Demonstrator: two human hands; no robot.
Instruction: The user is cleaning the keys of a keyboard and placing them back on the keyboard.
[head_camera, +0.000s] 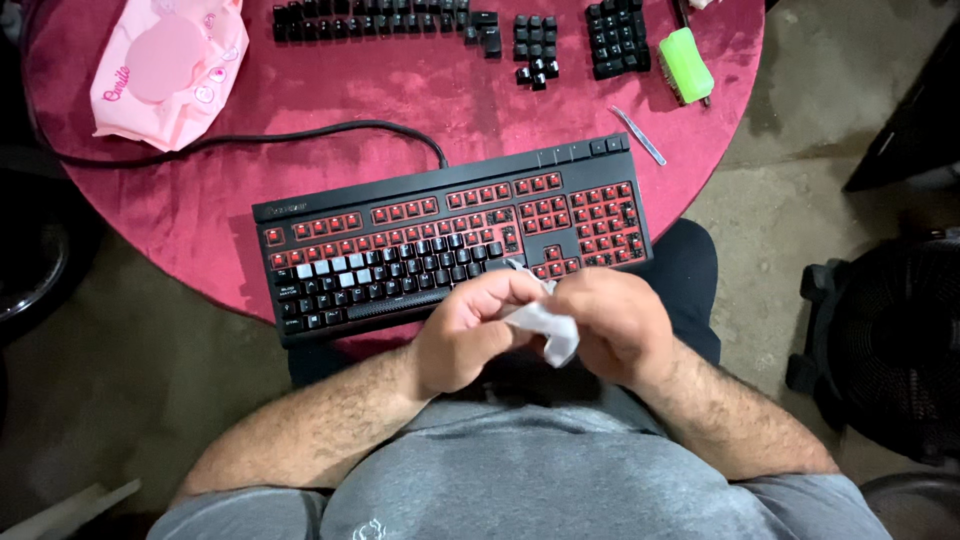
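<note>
Head view, looking down on a round table (200, 200) covered in dark red cloth. Both hands meet just in front of the keyboard (455, 240), above the lap; the left hand (465, 335) and the right hand (615, 325) have their fingers curled shut on a small white wipe (550, 330), crumpled between them; whether a keycap sits inside the wipe cannot be told. The keyboard is black with a red plate; judged from how it lies, roughly the lower left block carries its caps again, black and a few pale grey, while the top rows, the middle cluster and the number pad on the right show bare red switches; most of the refitting appears left to do. Loose black keycaps (400, 20) lie in ordered groups along the far edge of the table. A pink wipe packet (165, 70) rests far left; a green brush (685, 65) and a thin metal tool (640, 135) lie far right; the black cable (300, 135) curves away left.
</note>
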